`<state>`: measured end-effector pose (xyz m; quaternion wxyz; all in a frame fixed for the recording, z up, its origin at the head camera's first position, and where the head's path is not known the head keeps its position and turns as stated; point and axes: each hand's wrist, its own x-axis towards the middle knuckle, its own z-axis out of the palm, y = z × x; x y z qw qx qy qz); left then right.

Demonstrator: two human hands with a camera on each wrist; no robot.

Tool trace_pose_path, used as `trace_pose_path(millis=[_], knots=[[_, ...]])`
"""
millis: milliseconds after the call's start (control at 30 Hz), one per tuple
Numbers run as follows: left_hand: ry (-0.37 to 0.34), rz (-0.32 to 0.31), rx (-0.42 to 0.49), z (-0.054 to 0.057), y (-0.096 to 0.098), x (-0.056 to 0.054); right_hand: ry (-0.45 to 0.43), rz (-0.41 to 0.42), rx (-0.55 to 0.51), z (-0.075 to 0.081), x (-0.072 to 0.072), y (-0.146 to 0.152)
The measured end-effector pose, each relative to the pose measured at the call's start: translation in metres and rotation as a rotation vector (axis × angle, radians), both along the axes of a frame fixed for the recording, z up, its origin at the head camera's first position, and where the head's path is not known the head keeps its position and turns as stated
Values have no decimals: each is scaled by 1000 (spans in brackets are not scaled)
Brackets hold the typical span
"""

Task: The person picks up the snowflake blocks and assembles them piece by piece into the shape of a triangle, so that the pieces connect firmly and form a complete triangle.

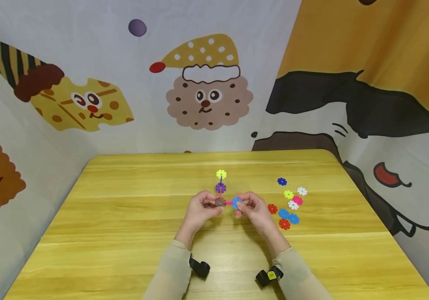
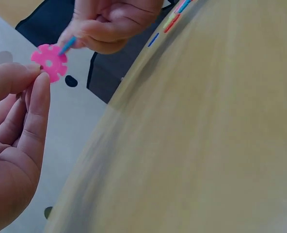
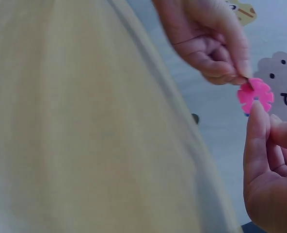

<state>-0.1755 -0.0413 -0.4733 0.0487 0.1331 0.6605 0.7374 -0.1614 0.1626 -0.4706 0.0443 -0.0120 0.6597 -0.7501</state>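
Both hands hold a joined chain of notched plastic snowflake discs above the table. My left hand (image 1: 201,208) pinches a brown disc (image 1: 220,202) between thumb and fingers. In my right hand (image 1: 255,209) a light blue disc (image 1: 235,203) is pinched by thumb and fingers. Between those two sits a pink disc (image 2: 54,54), seen edge-on from the head and flat from both wrists; the blue disc (image 2: 68,45) meets its edge in the left wrist view. From the brown disc the chain runs away from me through another pink piece to a purple disc (image 1: 220,188), a dark blue piece and a yellow disc (image 1: 221,174).
Loose discs lie at the right of the wooden table (image 1: 117,225): a dark blue disc (image 1: 282,181), white ones, a yellow-green disc (image 1: 288,194), a pink one, red ones and light blue discs (image 1: 283,213). A cartoon-printed curtain (image 1: 154,137) hangs behind the table.
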Motion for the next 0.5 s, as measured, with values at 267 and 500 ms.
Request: trace_pose_path(millis=[267, 500], knots=[[-6, 10, -12, -3, 1, -1, 44, -42, -38, -2, 1, -3], [-59, 16, 114, -3, 8, 0, 44, -45, -5, -2, 1, -3]])
